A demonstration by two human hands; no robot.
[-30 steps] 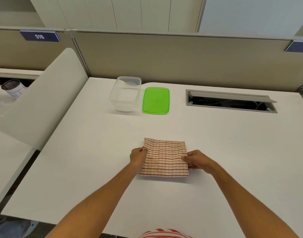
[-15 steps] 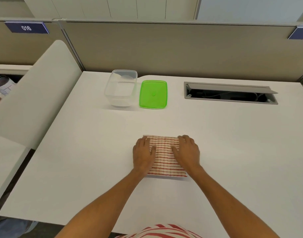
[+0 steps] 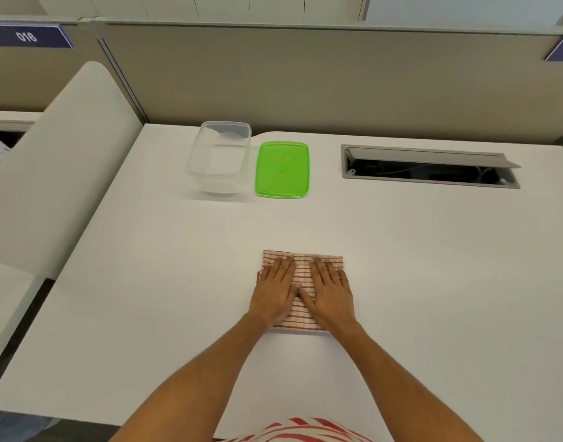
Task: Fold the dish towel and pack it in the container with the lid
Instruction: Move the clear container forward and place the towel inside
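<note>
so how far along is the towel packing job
Done: the striped dish towel lies folded into a small rectangle on the white desk. In hand: the left hand and right hand press flat on it. Left: the clear container holds no towel, and the green lid lies beside it, so packing and closing remain.

Both palms lie flat, fingers straight, on a folded red-striped cream dish towel [image 3: 302, 272]: left hand [image 3: 275, 290] beside right hand [image 3: 331, 293], thumbs touching. Farther back on the white desk [image 3: 433, 266], a clear plastic container [image 3: 221, 157] sits just beside its green rectangular lid [image 3: 282, 169].
</note>
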